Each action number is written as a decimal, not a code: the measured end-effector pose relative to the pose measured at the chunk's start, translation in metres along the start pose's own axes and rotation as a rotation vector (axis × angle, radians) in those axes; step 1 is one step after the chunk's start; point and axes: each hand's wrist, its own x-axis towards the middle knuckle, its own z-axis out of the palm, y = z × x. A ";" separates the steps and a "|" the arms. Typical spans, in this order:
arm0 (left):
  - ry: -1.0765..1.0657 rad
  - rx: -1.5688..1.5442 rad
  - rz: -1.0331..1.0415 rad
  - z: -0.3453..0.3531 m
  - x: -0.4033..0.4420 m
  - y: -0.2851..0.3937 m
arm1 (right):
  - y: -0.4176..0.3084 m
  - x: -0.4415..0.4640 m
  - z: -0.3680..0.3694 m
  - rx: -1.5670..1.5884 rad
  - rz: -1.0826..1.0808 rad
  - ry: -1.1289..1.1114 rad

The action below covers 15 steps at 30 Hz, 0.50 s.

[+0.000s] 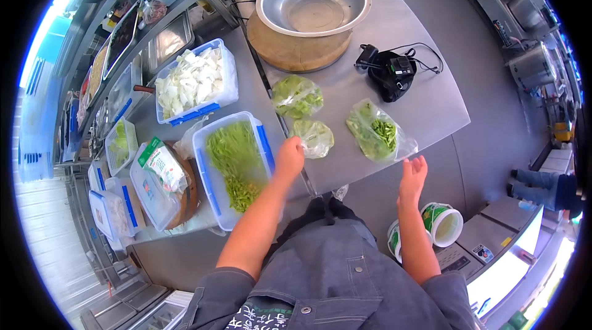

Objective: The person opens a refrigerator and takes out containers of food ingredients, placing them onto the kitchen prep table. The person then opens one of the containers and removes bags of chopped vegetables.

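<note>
My left hand is closed at the left edge of a small clear plastic bag of pale leafy greens; its fingertips are partly hidden. Just behind lies another clear bag of leafy greens. My right hand is open, fingers slightly apart, beside the loose corner of a third plastic bag of chopped greens. Whether it touches that corner I cannot tell. All three bags rest on the steel table. Left of my left arm stands a blue-rimmed plastic box of cut greens.
A large metal basin sits on a round wooden board. A black device with a cable lies at the right. A box of chopped white vegetable stands at the left. Buckets are on the floor.
</note>
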 end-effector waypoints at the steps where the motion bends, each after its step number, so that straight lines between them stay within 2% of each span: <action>1: 0.028 -0.090 0.052 -0.005 0.004 0.003 | -0.001 -0.008 -0.005 -0.207 -0.249 0.077; 2: 0.026 -0.104 0.061 -0.009 0.007 0.007 | -0.004 -0.017 -0.011 -0.420 -0.498 0.152; 3: 0.005 -0.142 0.091 -0.015 0.009 0.013 | -0.012 -0.033 -0.010 -0.495 -0.524 0.021; 5: -0.026 -0.192 0.158 -0.027 0.010 0.024 | -0.003 -0.057 0.010 -0.363 -0.343 -0.333; 7: -0.076 -0.223 0.175 -0.040 0.008 0.040 | -0.005 -0.078 0.047 -0.682 -0.491 -0.484; 9: -0.126 -0.249 0.186 -0.052 0.003 0.056 | 0.009 -0.081 0.084 -0.770 -0.623 -0.464; 12: -0.172 -0.306 0.200 -0.071 -0.008 0.078 | 0.013 -0.083 0.129 -0.770 -0.642 -0.482; 14: -0.296 -0.410 0.334 -0.080 -0.017 0.092 | 0.023 -0.081 0.145 -0.688 -0.655 -0.489; 15: -0.300 -0.415 0.339 -0.078 -0.022 0.092 | 0.029 -0.078 0.152 -0.503 -0.611 -0.565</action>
